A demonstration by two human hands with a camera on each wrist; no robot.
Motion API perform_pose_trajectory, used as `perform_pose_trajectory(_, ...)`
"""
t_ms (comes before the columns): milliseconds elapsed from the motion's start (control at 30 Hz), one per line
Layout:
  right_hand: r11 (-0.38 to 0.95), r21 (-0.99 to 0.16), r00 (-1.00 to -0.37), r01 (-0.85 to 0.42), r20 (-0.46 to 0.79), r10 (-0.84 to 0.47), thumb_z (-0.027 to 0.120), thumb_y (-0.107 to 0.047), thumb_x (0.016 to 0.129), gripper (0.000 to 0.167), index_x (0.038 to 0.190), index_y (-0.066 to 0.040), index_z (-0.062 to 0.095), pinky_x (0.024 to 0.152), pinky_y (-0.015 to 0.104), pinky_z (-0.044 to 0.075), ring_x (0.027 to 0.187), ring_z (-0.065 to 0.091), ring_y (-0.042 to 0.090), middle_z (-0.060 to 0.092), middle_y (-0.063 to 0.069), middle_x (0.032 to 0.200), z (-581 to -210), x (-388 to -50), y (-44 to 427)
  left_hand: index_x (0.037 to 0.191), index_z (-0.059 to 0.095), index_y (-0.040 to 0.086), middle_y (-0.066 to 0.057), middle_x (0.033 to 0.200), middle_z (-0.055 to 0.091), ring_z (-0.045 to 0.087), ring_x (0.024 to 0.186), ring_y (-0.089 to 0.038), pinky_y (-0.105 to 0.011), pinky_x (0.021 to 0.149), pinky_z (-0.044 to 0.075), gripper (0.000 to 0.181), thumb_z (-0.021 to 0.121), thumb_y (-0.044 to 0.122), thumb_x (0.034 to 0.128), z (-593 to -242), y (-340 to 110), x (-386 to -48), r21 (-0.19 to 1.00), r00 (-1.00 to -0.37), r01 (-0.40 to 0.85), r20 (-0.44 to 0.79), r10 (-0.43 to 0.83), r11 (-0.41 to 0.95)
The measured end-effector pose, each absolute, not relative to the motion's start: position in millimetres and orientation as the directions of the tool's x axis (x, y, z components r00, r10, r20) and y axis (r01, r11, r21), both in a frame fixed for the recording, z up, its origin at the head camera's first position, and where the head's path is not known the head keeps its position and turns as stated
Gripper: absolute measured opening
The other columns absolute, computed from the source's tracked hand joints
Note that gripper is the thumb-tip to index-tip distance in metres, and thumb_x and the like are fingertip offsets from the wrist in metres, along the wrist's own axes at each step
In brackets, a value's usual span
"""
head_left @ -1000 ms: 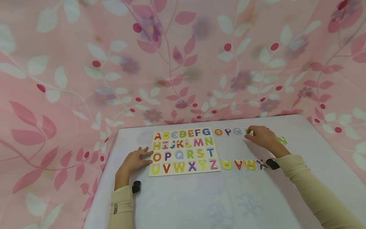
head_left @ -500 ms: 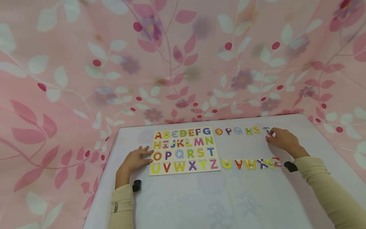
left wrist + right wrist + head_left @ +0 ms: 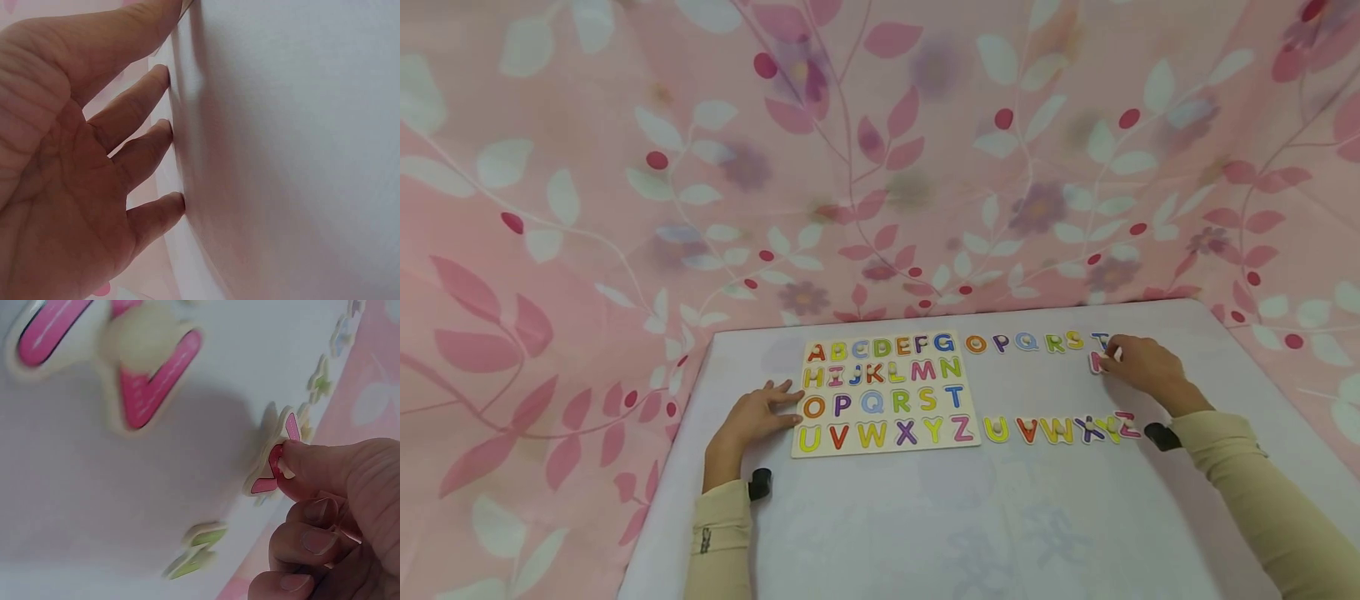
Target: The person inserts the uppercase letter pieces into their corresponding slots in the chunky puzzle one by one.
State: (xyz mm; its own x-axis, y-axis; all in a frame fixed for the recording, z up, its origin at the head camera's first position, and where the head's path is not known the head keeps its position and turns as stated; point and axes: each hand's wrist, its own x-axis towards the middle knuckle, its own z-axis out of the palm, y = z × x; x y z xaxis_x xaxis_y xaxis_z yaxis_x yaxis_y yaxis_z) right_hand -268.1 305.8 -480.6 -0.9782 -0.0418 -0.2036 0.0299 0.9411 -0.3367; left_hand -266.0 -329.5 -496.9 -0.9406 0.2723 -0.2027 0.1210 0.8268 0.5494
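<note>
My right hand point(image 3: 1146, 367) pinches a pink wooden letter M point(image 3: 263, 485) by its knob, just below the blue letter T point(image 3: 1099, 340). In the right wrist view the M is tilted up off the white cloth. My left hand point(image 3: 758, 418) rests at the left edge of the alphabet puzzle board point(image 3: 886, 456), fingers spread and fairly straight. The left wrist view shows its palm point(image 3: 69, 187) with fingertips on the white surface. Knobbed pieces sit in the board from A through L; the other spots show printed letters without knobs.
Loose letters O point(image 3: 976, 344), P, Q, R and S line up right of the board. Below them runs a row from U point(image 3: 997, 429) to Z point(image 3: 1126, 425). A green N point(image 3: 197, 550) lies near my right hand. A pink floral cloth point(image 3: 880, 167) hangs behind the table.
My right hand has moved right from near the R to below the T and now holds the M, which has shifted slightly left. The left hand stays in place.
</note>
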Motion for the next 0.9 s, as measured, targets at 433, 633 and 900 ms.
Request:
perform_pose_trajectory(433,0.937,-0.338,-0.986,-0.089,-0.104,-0.131,0.066,-0.028,0.093,0.025,0.104,-0.005,0.064,0.047,0.031,0.037,0.059,0.048,0.019,0.056,0.002,0.070,-476.9,-279.8,229.1,0.135,0.062,0.013,-0.013,0.150,0.043,0.023,0.144,-0.043,-0.062,0.113,0.018,0.055,0.078,0.028,0.0849,-498.4,-331.1,-267.1,0.549,-0.939,0.147,-0.185,0.291,0.823)
perform_pose_trajectory(633,0.925,-0.346,-0.979,-0.157,-0.066,-0.191,0.068,-0.027,0.092,0.023,0.103,-0.006,0.065,0.047,0.030,0.037,0.058,0.049,0.018,0.058,0.001,0.069,-470.9,-290.0,186.6,0.135,0.062,0.013,-0.012,0.150,0.043,0.022,0.145,-0.042,-0.061,0.113,0.018,0.054,0.078,0.027,0.0851,-496.9,-329.8,-267.0,0.550,-0.941,0.139,-0.187,0.284,0.824)
perform_pose_trajectory(900,0.912,-0.353,-0.964,-0.210,-0.082,-0.253,0.069,-0.028,0.091,0.022,0.102,-0.009,0.065,0.052,0.030,0.041,0.065,0.052,0.019,0.062,0.002,0.079,-464.7,-303.1,130.5,0.135,0.061,0.013,-0.012,0.151,0.043,0.021,0.145,-0.041,-0.061,0.113,0.018,0.054,0.078,0.026,0.0850,-496.2,-327.8,-264.2,0.557,-0.942,0.117,-0.200,0.269,0.822)
